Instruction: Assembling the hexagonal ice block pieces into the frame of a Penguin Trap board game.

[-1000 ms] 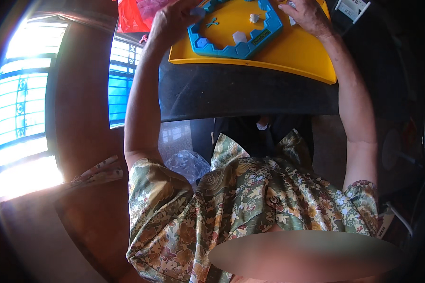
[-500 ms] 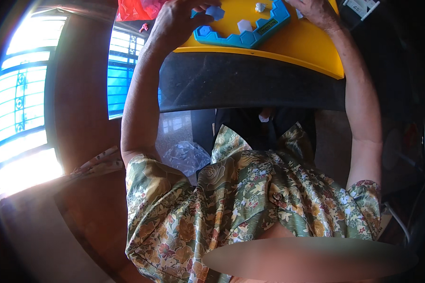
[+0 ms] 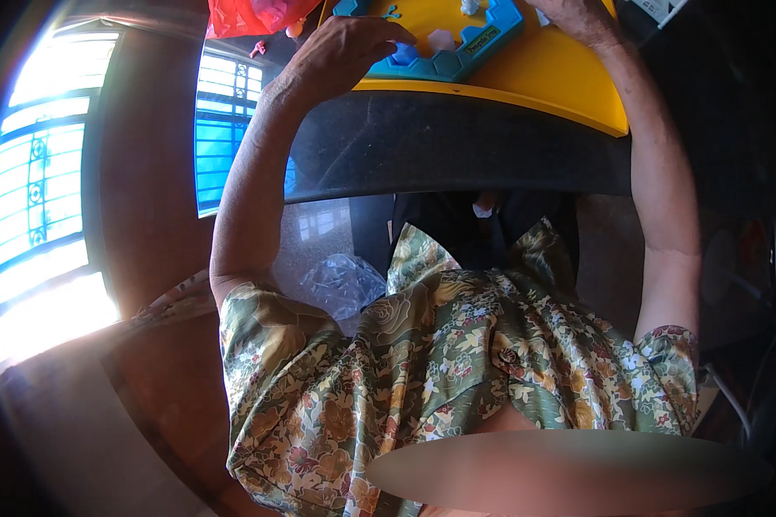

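My left hand [image 3: 345,53] reaches over the near-left part of a turquoise zigzag-edged frame [image 3: 470,59]. Its fingers are bent down onto a blue hexagonal tile [image 3: 404,55] at the frame's inner edge. Beside that tile, inside the frame, sits a pale white hexagonal tile [image 3: 441,40]. A small white figure [image 3: 470,7] stands farther in, cut by the upper picture edge. My right hand [image 3: 578,21] rests at the frame's right side. A small whitish piece [image 3: 542,17] shows by its fingers; the fingertips are out of the picture, so its hold is unclear.
The frame lies on a yellow board [image 3: 560,95] on a dark table [image 3: 457,142]. A red plastic bag [image 3: 250,15] and a small pink piece [image 3: 259,49] are at the left. A white object [image 3: 660,9] lies far right. Below, a clear plastic bag [image 3: 343,284] shows.
My left hand has come nearer and slightly right, bringing the blue hexagonal tile down to the frame's near inner edge. My right hand has hardly moved. The view has shifted slightly.
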A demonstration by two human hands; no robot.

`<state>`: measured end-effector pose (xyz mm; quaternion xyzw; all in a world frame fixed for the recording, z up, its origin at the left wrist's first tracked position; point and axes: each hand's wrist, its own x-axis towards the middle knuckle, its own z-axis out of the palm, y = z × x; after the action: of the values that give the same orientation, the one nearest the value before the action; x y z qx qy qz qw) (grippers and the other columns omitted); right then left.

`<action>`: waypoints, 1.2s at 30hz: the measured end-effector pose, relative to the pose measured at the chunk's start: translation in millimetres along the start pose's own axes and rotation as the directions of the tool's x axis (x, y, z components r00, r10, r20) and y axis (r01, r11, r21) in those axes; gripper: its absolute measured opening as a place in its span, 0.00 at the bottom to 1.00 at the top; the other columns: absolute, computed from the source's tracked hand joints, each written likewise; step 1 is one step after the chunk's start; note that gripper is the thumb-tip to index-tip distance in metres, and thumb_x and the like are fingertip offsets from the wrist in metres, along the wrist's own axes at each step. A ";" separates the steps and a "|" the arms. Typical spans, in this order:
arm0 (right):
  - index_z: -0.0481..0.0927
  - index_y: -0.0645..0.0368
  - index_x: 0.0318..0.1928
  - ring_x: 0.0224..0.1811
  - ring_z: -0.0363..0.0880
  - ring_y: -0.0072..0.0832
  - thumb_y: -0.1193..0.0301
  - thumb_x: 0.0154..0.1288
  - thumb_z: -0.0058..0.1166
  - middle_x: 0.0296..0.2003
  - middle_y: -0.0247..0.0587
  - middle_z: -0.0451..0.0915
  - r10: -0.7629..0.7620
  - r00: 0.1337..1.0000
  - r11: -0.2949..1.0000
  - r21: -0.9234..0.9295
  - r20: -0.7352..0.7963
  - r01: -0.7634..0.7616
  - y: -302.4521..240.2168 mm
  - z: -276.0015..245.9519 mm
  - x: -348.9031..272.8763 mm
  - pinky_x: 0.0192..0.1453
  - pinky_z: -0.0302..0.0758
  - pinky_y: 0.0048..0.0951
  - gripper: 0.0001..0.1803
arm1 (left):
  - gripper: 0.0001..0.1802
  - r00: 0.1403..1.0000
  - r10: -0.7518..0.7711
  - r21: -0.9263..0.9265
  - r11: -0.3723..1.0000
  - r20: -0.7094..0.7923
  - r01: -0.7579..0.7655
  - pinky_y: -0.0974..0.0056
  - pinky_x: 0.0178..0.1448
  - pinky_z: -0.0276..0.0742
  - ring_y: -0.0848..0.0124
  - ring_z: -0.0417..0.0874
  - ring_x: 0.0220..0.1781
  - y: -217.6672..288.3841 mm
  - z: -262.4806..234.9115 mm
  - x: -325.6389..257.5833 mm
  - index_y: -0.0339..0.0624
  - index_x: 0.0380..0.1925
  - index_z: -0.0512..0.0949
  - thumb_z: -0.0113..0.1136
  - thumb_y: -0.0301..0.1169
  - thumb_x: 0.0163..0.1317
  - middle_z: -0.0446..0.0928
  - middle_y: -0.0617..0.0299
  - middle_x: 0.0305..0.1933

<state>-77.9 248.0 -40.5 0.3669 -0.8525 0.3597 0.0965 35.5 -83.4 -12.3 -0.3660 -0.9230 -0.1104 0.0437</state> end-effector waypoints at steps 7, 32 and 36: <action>0.81 0.63 0.38 0.22 0.86 0.31 0.74 0.67 0.58 0.22 0.45 0.83 0.013 1.000 1.000 -0.012 0.013 -0.013 0.1 0.5 0.5 0.30 0.82 0.33 0.04 | 0.10 0.998 0.050 -0.092 0.994 -0.040 -0.054 0.63 0.53 0.88 0.60 0.90 0.55 -15.7 2.3 3.9 0.51 0.50 0.87 0.64 0.30 0.72 0.85 0.58 0.57; 0.82 0.64 0.39 0.23 0.86 0.31 0.75 0.67 0.59 0.23 0.45 0.84 0.056 0.998 0.998 -0.035 0.016 -0.056 -2.4 -9.0 -5.3 0.31 0.83 0.32 0.05 | 0.26 0.991 -0.098 -0.056 0.994 -0.088 0.094 0.53 0.63 0.84 0.55 0.84 0.64 2.2 2.1 -23.9 0.47 0.59 0.82 0.78 0.32 0.60 0.83 0.53 0.61; 0.82 0.65 0.40 0.23 0.86 0.30 0.75 0.68 0.59 0.23 0.44 0.83 0.101 0.994 0.995 0.017 0.041 -0.102 -1.4 -9.4 -5.6 0.31 0.83 0.32 0.05 | 0.25 0.996 -0.048 -0.077 0.996 -0.072 0.042 0.52 0.64 0.84 0.55 0.85 0.63 -1.8 7.8 -21.3 0.47 0.58 0.83 0.78 0.31 0.60 0.82 0.53 0.60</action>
<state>-73.8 256.9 -35.4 0.3310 -0.8683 0.3649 0.0576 49.7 -97.0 -23.7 -0.3422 -0.9240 -0.1594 0.0612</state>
